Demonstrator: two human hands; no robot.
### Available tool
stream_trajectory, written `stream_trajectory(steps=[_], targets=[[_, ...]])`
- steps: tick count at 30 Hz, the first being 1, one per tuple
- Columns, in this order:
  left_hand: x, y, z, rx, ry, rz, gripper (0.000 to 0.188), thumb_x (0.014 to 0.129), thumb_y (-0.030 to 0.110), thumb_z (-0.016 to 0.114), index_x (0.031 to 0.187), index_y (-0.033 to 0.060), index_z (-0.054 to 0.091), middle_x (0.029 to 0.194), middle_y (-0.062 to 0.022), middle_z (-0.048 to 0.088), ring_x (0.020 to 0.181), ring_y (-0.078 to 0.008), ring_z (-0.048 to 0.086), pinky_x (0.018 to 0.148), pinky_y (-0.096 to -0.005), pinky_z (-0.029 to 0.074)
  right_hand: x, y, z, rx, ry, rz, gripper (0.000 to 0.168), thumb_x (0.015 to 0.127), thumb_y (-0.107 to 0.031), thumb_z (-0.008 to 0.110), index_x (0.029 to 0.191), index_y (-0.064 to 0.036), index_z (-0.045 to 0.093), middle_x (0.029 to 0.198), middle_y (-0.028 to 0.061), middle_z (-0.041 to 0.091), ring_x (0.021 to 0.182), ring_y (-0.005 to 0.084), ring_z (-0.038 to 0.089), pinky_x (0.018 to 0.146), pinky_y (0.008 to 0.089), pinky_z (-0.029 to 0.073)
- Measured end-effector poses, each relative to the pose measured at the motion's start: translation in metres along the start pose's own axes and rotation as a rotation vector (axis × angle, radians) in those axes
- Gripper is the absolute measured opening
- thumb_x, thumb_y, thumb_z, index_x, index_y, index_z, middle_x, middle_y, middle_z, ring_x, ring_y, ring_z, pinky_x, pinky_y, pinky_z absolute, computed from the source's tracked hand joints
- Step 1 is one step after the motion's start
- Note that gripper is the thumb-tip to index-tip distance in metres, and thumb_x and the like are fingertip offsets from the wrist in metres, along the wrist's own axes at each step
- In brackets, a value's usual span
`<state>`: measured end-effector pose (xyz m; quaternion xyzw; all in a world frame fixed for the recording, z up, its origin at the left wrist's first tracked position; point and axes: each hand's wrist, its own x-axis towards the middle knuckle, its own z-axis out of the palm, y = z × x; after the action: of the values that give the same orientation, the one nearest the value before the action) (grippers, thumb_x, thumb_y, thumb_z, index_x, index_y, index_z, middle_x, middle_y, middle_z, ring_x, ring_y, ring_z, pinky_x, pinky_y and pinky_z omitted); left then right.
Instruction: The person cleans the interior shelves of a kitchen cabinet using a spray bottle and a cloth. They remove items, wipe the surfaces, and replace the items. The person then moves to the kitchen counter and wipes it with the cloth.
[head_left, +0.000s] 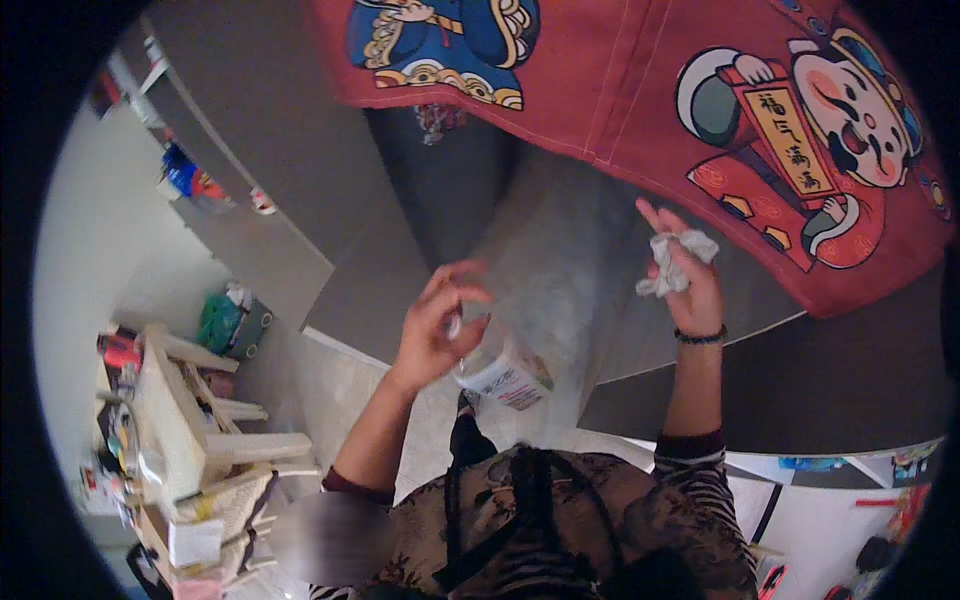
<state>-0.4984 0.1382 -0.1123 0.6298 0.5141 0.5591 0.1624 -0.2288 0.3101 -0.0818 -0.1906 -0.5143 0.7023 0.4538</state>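
Note:
A clear plastic bottle (501, 379) with a printed label hangs tilted from my left hand (442, 326). My thumb and fingers curl around its neck end, where something white shows between them. In my right hand (686, 281) is a crumpled white tissue or cloth (664, 262), pressed against the palm and fingers, with the index finger pointing away from me. Just beyond my right hand hangs the hem of a red cloth (600, 97) printed with cartoon figures and writing. Both hands are slightly blurred.
Dark grey panels (277, 127) spread below the cloth, their pale lower edges nearest me. Light floor tiles (360, 375) lie under the bottle. A pale wooden stool or table (180, 405) with things on it stands at left, near a green bag (217, 322). White furniture (817, 517) is at right.

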Motion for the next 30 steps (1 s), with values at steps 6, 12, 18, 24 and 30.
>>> stream_trajectory(steps=[6,12,18,24,30], targets=[[0.137,-0.053,-0.005,-0.43,-0.254,-0.104,0.048,0.069,0.001,0.067,0.115,0.0129,0.061,0.118,-0.0011,0.055,0.069,-0.0038,0.041,0.063,-0.0189,0.035,0.048,0.016,0.014,0.18,0.089,-0.108,0.045,0.089,-0.015,0.053,0.13,0.001,0.042,0.102,0.0061,0.058,0.068,0.0139,0.055,0.059,0.0284,0.046],[0.22,-0.065,0.005,-0.464,-0.285,-0.013,0.037,0.078,0.003,0.062,0.114,0.0092,0.062,0.101,0.0033,0.06,0.079,-0.0016,0.047,0.071,-0.0179,0.039,0.05,-0.013,0.008,-0.504,0.495,-0.313,0.025,0.084,-0.012,0.061,0.104,0.002,0.062,0.092,0.0082,0.065,0.069,0.0133,0.061,0.062,0.0256,0.05],[0.298,-0.119,0.004,-0.037,0.116,0.302,0.041,0.079,0.001,0.061,0.12,0.0047,0.057,0.113,-0.0059,0.062,0.105,-0.0128,0.054,0.09,-0.0262,0.039,0.009,-0.094,-0.09,-0.955,0.942,-0.941,0.016,0.08,0.0,0.057,0.094,0.008,0.062,0.093,0.0093,0.065,0.08,0.0155,0.06,0.071,0.0285,0.047],[0.363,-0.15,0.001,0.485,0.674,0.34,0.039,0.086,0.012,0.058,0.123,0.0027,0.053,0.127,-0.0153,0.051,0.111,-0.0232,0.052,0.092,-0.0332,0.043,0.03,-0.1,-0.136,-1.245,1.251,-0.945,0.03,0.078,0.0,0.058,0.108,0.006,0.059,0.105,0.0141,0.062,0.087,0.0196,0.06,0.077,0.0315,0.049],[0.375,-0.206,-0.02,0.634,1.003,0.303,0.041,0.085,0.025,0.065,0.117,0.0011,0.057,0.119,-0.0148,0.057,0.102,-0.0222,0.057,0.084,-0.0325,0.049,0.073,-0.105,-0.222,-1.532,1.311,-0.297,0.043,0.077,0.0,0.057,0.12,-0.003,0.055,0.116,0.0104,0.059,0.095,0.0176,0.058,0.078,0.0317,0.05]])
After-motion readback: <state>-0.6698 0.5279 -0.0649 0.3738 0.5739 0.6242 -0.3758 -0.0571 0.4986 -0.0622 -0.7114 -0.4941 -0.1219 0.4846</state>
